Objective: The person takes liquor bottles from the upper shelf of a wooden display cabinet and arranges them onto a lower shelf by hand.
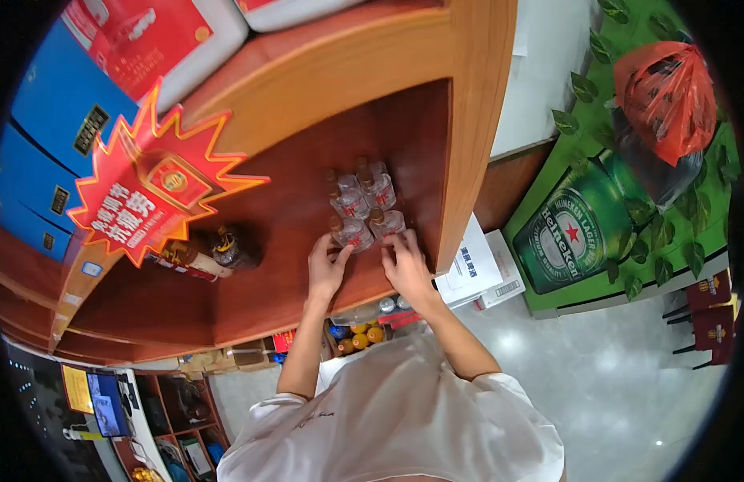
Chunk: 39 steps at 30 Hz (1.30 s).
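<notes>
Several small clear glass liquor bottles with red lettering and brownish caps stand close together in two rows on the brown shelf [292, 177]. My left hand [328, 267] has its thumb and fingers curled at the lower side of the front left bottle [354, 234]. At the front right bottle [390, 222], my right hand [407, 269] has its bent fingers against the glass near the base. Behind these two are a back left bottle [350, 201] and a back right bottle [378, 189]. Parts of the front bottles are hidden by my fingertips.
A red starburst sign [151, 189] sticks out at left, with dark bottles [231, 247] behind it. An upright wooden panel [478, 120] bounds the shelf at right. Below are yellow-capped bottles [360, 339] and white cartons [472, 269]. Red bag [669, 100] hangs far right.
</notes>
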Each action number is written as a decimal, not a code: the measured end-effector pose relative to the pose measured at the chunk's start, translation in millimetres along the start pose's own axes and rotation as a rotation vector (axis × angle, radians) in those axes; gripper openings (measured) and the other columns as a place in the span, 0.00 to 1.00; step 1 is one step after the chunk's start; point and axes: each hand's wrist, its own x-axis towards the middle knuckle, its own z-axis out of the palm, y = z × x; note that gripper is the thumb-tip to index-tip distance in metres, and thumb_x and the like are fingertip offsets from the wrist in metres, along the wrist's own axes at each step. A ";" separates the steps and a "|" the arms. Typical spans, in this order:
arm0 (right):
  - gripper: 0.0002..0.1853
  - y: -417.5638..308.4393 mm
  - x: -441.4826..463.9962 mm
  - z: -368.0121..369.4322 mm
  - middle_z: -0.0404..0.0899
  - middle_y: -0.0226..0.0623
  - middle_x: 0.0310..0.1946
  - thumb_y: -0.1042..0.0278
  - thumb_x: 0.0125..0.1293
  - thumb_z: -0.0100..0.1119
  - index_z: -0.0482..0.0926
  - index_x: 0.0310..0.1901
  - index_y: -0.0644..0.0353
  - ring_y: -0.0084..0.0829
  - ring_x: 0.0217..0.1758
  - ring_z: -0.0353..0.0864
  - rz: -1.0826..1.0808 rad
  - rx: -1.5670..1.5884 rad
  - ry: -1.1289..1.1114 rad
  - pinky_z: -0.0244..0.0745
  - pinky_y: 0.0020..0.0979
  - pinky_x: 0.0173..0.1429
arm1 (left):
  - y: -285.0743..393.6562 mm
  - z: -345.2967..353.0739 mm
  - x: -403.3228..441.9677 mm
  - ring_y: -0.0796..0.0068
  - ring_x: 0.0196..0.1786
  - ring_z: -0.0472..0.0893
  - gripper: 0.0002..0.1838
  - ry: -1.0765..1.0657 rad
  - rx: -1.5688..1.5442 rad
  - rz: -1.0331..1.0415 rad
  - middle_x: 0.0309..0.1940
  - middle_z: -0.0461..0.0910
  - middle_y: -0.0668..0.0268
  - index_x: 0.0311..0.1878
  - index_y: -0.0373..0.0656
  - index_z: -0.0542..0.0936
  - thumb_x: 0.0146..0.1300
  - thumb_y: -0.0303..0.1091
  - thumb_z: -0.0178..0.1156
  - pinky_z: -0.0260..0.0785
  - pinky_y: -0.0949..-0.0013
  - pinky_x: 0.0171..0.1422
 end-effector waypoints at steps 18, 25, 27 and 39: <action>0.10 23.7 29.0 40.4 0.78 0.41 0.42 0.59 0.72 0.60 0.72 0.39 0.55 0.57 0.37 0.82 0.067 -0.252 0.073 0.75 0.57 0.40 | 8.3 21.8 15.9 0.58 0.60 0.81 0.28 0.129 0.129 0.111 0.64 0.74 0.48 0.69 0.29 0.70 0.70 0.29 0.64 0.78 0.63 0.59; 0.09 29.5 32.9 48.2 0.80 0.41 0.42 0.60 0.73 0.58 0.73 0.40 0.55 0.57 0.38 0.82 0.078 -0.333 0.058 0.76 0.56 0.41 | 8.7 25.4 21.7 0.48 0.58 0.82 0.34 0.092 0.224 0.127 0.64 0.75 0.41 0.73 0.32 0.66 0.65 0.28 0.67 0.76 0.56 0.59; 0.09 30.3 32.6 47.0 0.80 0.41 0.42 0.60 0.73 0.57 0.73 0.40 0.55 0.57 0.38 0.82 0.071 -0.306 0.046 0.76 0.56 0.42 | 13.3 26.2 23.7 0.45 0.59 0.81 0.34 0.057 0.183 0.053 0.63 0.75 0.40 0.73 0.31 0.67 0.65 0.28 0.67 0.74 0.55 0.62; 0.07 31.1 33.1 45.9 0.80 0.40 0.47 0.60 0.75 0.51 0.74 0.45 0.51 0.59 0.39 0.82 0.100 -0.328 -0.031 0.75 0.59 0.45 | -0.5 39.7 29.2 0.42 0.61 0.79 0.29 0.220 0.372 0.294 0.62 0.77 0.41 0.67 0.29 0.72 0.65 0.27 0.67 0.73 0.53 0.63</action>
